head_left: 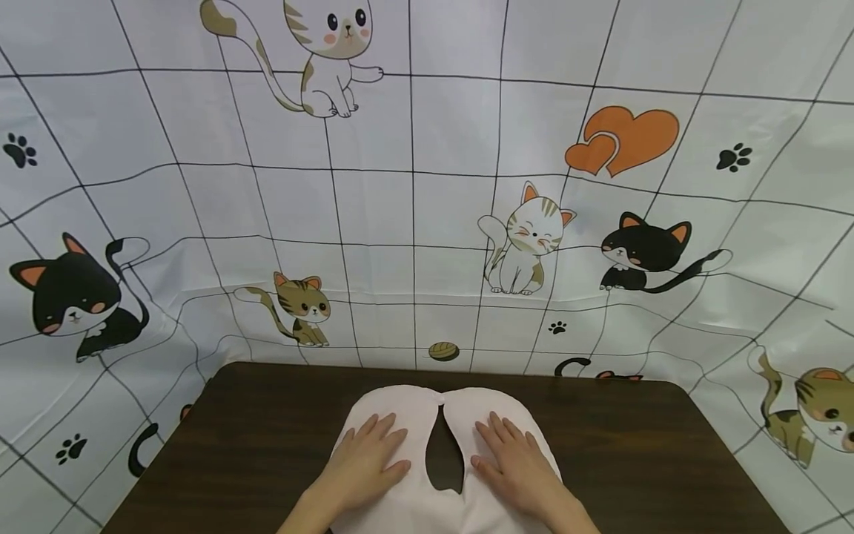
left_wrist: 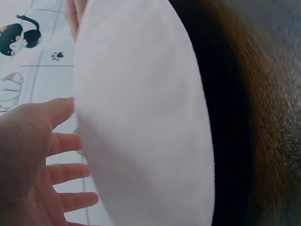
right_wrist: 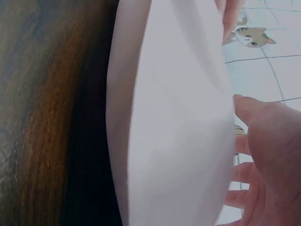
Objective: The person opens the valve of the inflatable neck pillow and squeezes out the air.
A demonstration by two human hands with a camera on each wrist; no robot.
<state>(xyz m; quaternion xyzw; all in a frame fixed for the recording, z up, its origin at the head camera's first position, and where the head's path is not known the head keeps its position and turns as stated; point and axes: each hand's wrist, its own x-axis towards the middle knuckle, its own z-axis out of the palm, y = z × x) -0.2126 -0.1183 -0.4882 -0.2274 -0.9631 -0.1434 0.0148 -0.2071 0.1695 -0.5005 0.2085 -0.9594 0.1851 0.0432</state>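
A pale pink U-shaped neck pillow [head_left: 437, 514] lies on the brown table, its two rounded ends meeting at the far side around a teardrop-shaped gap. On its left half rests my left hand [head_left: 365, 461], fingers spread and straight. My right hand [head_left: 517, 463] lies on the other half in much the same way, thumb toward the gap. From the left wrist, the pillow's smooth bulging side [left_wrist: 146, 113] shows beside the extended fingers [left_wrist: 70, 174]. The right wrist view shows a seam along the pillow [right_wrist: 178, 122], with the right thumb and fingers at its upper face.
The dark wood-grain table [head_left: 640, 452] extends to both sides of the pillow. Behind it and around its sides hangs a white sheet [head_left: 454, 133] with black grid lines, printed with cats, paw marks and orange hearts.
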